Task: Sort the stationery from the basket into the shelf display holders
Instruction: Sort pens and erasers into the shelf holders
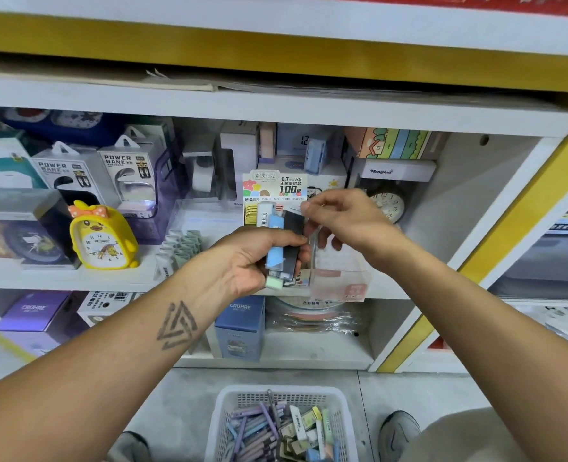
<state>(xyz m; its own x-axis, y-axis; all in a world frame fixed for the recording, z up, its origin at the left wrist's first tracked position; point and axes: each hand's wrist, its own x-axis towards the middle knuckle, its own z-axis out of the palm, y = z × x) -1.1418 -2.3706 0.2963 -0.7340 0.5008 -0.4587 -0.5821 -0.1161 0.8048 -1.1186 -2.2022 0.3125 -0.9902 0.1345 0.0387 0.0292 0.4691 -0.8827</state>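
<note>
My left hand (257, 258) grips a bunch of several slim lead cases (281, 240), white, blue, black and pale green, in front of the middle shelf. My right hand (345, 221) pinches the top of one clear case at the bunch's right side. Behind them stands a display holder with a "0.7 HB 100" card (276, 186). A clear plastic holder (339, 281) sits at the shelf edge below my right hand. The white mesh basket (222, 408) on the floor holds several pens, erasers and cases.
A yellow duck alarm clock (101, 238) and power bank boxes (126, 171) stand at the left of the shelf. A clear tray of grey-green clips (182, 248) sits left of my hands. A round clock (387, 205) is at the right. Boxes fill the lower shelf (241, 328).
</note>
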